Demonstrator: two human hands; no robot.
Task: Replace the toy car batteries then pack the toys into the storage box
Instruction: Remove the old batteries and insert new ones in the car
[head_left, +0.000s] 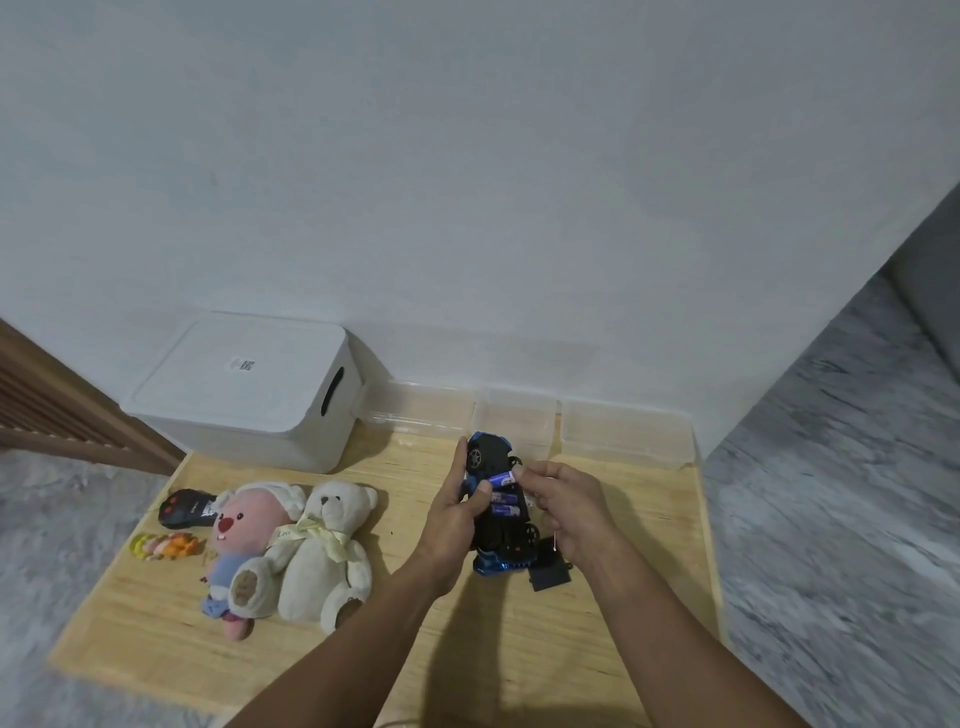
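Holding the toy car belly-up above the worktop, we keep its battery bay facing us so the cells can be reached. Our left hand wraps the car's left flank, fingers curled round the body and thumb pressed near the bay to steady it. Our right hand pinches the end of a blue battery at the top of the bay; whether it is going in or coming out we cannot tell. Another blue cell sits lower in the bay. A black cover, likely the bay's lid, lies on the worktop just beside the car's near end, handy for refitting.

Off to the left, the white bear and pink plush lie side by side, with a small colourful toy and a black remote beyond them, all waiting for packing. Farther back, the white storage box stands against the wall with its lid on, and clear containers line the far edge.
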